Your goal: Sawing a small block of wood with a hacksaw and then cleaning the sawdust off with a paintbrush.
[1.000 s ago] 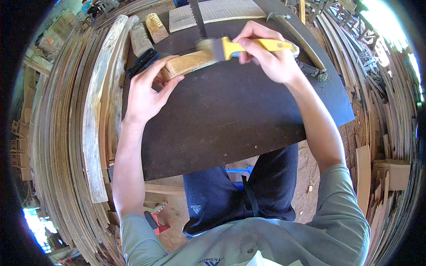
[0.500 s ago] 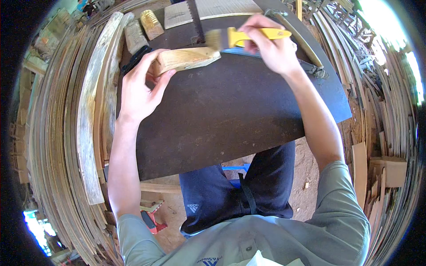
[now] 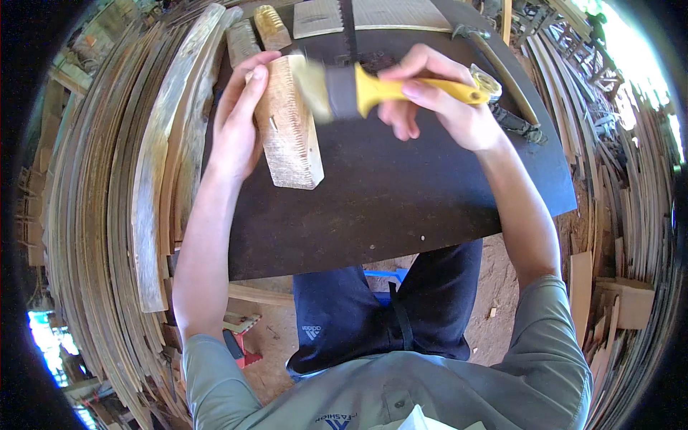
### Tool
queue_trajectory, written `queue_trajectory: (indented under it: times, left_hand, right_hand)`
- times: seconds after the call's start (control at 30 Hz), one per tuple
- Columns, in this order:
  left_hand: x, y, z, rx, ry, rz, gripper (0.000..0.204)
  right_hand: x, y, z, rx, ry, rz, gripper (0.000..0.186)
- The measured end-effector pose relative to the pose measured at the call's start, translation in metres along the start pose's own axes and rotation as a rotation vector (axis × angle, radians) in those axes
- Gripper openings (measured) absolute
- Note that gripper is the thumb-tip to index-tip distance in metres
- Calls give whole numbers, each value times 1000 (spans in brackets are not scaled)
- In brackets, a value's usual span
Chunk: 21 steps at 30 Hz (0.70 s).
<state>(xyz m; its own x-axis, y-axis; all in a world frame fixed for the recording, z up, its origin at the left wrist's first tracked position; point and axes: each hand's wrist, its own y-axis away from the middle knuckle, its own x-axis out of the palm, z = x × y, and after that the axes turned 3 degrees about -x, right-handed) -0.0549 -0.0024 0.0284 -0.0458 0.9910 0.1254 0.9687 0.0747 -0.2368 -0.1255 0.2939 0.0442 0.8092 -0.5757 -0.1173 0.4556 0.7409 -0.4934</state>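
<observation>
My left hand (image 3: 240, 118) grips a pale wooden block (image 3: 287, 132) by its far left side, thumb on top. The block is tilted above the dark table, a long face turned up, with rows of small notches along its edge. My right hand (image 3: 444, 93) is closed round the yellow handle of a wide flat paintbrush (image 3: 380, 89). Its light bristles are smeared by motion and lie against or just beside the block's right edge; contact is hard to tell.
On the dark table (image 3: 358, 208) lie a saw blade (image 3: 348, 29), pale boards (image 3: 394, 16), a carved wood piece (image 3: 272, 29) and a wooden-handled tool (image 3: 505, 72). Long slabs (image 3: 168, 143) and stacked planks (image 3: 93, 215) stand left. A red-framed object (image 3: 245, 351) sits on the floor.
My left hand has turned the block from lying crosswise to pointing toward me, its notched face now up. The brush has come lower and nearer, its bristles now at the block's right edge.
</observation>
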Motion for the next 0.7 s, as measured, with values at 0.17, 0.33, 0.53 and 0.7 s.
queue_trajectory:
  times: [0.17, 0.33, 0.53, 0.7]
  left_hand:
    - [13, 5, -5, -129, -33, -118, 43]
    - [7, 3, 4, -206, -18, -208, 55]
    - [10, 2, 8, -198, -23, -266, 54]
    - [8, 5, -1, -265, -22, -258, 46]
  right_hand:
    - [13, -4, 2, -18, 123, -205, 24]
    - [26, 0, 4, 133, 72, 72, 19]
    - [27, -5, -7, -2, 199, -290, 27]
    - [25, 1, -1, 190, 105, 62, 25]
